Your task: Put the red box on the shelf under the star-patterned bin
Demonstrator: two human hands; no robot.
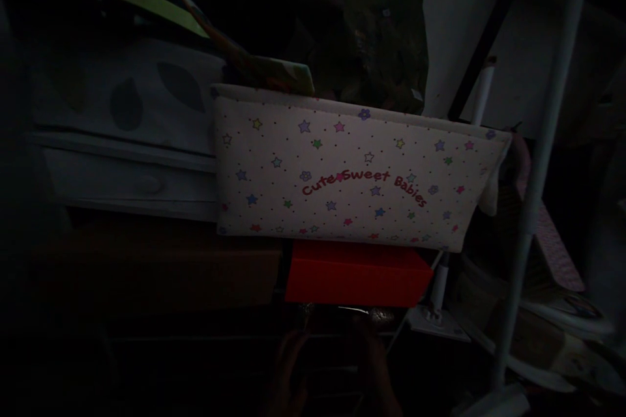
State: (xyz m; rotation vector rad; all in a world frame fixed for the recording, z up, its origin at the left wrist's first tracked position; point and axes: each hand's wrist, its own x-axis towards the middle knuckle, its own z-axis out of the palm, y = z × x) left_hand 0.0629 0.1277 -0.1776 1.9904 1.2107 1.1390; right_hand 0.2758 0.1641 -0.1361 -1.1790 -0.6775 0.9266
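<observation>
The picture is very dark. My left hand [289,365] and my right hand [374,365] are dim shapes at the bottom centre, raised side by side just under a red box [357,273]. Small shiny bits [381,317] glint right above the fingertips, along the box's lower edge. Whether either hand grips them is lost in the dark. Above the red box hangs a white fabric pocket [352,169] printed with coloured stars and the words "Cute Sweet Babies".
A white drawer unit [127,176] with leaf shapes stands at the left, above a brown box [161,273]. Green and orange card sheets [147,0] stick out on top. White poles [538,163] and a pink patterned item [552,247] are at the right.
</observation>
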